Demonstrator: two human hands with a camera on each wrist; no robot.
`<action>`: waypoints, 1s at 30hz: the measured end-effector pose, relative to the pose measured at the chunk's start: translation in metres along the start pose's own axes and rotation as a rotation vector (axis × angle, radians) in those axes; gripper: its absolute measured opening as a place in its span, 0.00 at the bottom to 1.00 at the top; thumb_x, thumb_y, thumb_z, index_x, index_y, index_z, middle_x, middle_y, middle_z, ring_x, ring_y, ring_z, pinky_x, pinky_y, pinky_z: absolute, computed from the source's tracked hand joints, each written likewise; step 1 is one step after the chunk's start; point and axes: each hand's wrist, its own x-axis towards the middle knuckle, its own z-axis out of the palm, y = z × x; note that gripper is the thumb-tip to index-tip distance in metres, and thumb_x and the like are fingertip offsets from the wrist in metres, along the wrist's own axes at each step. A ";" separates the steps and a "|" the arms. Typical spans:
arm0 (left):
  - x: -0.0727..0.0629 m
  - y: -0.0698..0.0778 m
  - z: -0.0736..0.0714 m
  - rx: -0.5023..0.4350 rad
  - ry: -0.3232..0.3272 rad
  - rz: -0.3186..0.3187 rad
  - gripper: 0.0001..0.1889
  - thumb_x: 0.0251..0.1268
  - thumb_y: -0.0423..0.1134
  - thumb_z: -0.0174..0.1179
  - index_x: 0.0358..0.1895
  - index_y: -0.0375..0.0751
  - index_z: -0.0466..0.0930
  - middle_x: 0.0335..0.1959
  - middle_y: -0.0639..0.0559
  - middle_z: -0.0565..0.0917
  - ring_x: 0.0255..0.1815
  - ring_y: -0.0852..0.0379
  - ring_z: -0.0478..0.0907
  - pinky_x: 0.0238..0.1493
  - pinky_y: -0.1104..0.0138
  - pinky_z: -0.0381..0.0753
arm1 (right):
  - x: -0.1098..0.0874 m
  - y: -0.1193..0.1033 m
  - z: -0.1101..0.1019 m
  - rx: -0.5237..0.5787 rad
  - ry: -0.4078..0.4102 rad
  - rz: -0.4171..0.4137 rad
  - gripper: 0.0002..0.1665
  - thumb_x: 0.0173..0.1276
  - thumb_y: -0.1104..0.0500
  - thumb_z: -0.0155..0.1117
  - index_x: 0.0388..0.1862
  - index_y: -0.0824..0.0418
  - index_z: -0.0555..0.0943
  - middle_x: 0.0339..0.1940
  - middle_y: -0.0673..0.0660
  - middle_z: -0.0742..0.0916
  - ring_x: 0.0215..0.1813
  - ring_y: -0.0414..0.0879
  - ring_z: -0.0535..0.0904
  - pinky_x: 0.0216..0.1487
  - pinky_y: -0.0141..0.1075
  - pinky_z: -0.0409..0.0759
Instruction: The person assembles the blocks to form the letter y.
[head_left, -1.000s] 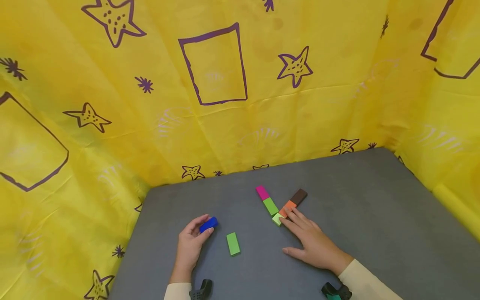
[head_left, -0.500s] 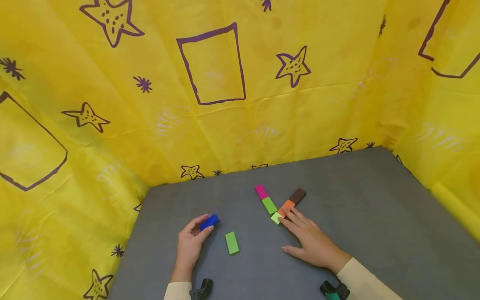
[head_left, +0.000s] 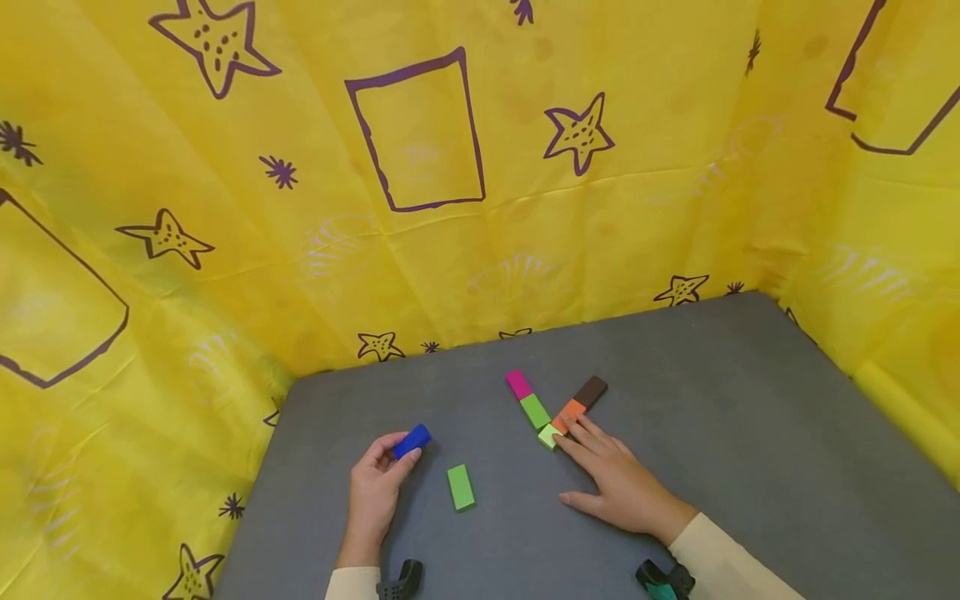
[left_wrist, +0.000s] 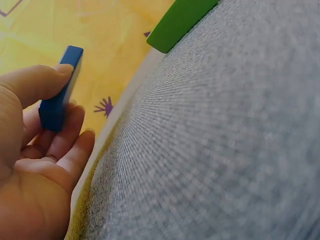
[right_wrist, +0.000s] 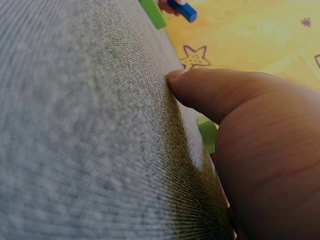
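Observation:
My left hand (head_left: pixel 375 484) pinches a blue block (head_left: pixel 412 441) between thumb and fingers; in the left wrist view the blue block (left_wrist: pixel 61 90) is held above the grey table. A loose green block (head_left: pixel 461 487) lies just right of that hand. My right hand (head_left: pixel 618 486) lies palm down with spread, mostly straight fingers. Its fingertips rest at an orange block (head_left: pixel 569 413) and a small light green block (head_left: pixel 549 436). These form the base of a V: a green block (head_left: pixel 535 411) and a magenta block (head_left: pixel 518 384) run up the left arm, a dark brown block (head_left: pixel 591 392) ends the right.
The grey table (head_left: pixel 720 400) meets a yellow cloth (head_left: pixel 420 275) with purple star drawings at its back and sides. A dark wrist strap piece (head_left: pixel 402 581) shows by the left sleeve, another strap piece (head_left: pixel 664 581) by the right sleeve.
The blue block has tilted and risen slightly in my left hand. My right hand stays at the V of blocks. The whole view has shifted a little.

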 end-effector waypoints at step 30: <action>-0.014 0.039 0.038 -0.133 -0.122 0.097 0.20 0.65 0.23 0.76 0.60 0.28 0.88 0.60 0.31 0.85 0.57 0.47 0.87 0.55 0.65 0.85 | 0.000 0.002 0.000 0.008 -0.011 -0.005 0.48 0.77 0.37 0.72 0.86 0.57 0.69 0.88 0.61 0.64 0.88 0.63 0.51 0.73 0.72 0.62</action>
